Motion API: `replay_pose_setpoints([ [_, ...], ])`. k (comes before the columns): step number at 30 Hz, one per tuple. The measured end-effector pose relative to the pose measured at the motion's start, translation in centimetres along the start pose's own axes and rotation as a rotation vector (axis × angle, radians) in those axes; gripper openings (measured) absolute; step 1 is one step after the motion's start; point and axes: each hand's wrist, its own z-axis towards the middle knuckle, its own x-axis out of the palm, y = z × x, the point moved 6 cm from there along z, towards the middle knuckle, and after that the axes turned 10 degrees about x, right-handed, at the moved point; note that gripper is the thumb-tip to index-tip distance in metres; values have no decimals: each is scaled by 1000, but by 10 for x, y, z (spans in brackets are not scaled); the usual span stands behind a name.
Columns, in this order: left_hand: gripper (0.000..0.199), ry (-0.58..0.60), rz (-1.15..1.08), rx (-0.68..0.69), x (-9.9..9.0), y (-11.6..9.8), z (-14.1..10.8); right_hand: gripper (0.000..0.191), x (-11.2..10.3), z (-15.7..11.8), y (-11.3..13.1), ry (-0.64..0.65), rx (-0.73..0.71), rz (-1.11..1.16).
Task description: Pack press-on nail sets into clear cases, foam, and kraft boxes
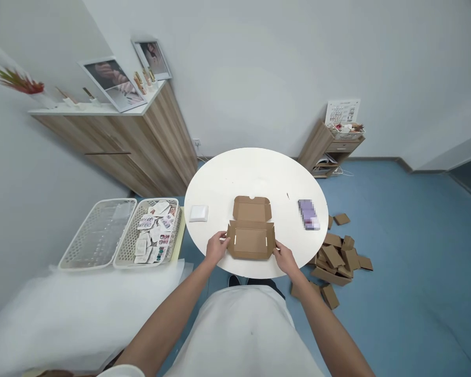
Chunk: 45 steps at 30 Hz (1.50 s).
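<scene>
An unfolded brown cardboard box (251,241) lies on the white oval table (255,173), its lid panel pointing away from me and its side flaps partly raised. My left hand (217,247) grips the left side flap between thumb and fingers. On the opposite side, my right hand (284,257) pinches the right flap near its lower corner. A stack of white square packets (199,213) sits at the table's left. Purple packs, partly pixelated (308,213), lie toward the right edge. A small dark item (288,196) rests between them and the box.
White baskets, one holding many small packets (157,230) and one nearly bare (98,233), stand left of the table. Folded brown boxes (335,259) are piled on the floor at right. A wooden cabinet (160,136) and small shelf (317,146) stand by the wall.
</scene>
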Motion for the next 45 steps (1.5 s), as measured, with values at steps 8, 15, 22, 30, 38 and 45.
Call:
replay_pose_setpoints([
  [8,47,69,437,415,4,-35,-34,50,-18,15,-6,-274,13,-223],
  [15,43,376,475,509,55,-53,-33,57,-45,50,7,-231,144,-271],
  [22,34,458,563,418,74,-48,-12,60,-47,124,33,-22,177,-56],
  [30,55,478,634,326,74,-44,-3,51,-23,185,30,5,247,27],
  [38,72,422,749,269,71,-41,12,34,-14,188,18,-63,170,8],
  [45,93,401,807,212,66,-39,25,34,-20,175,23,-36,134,98],
])
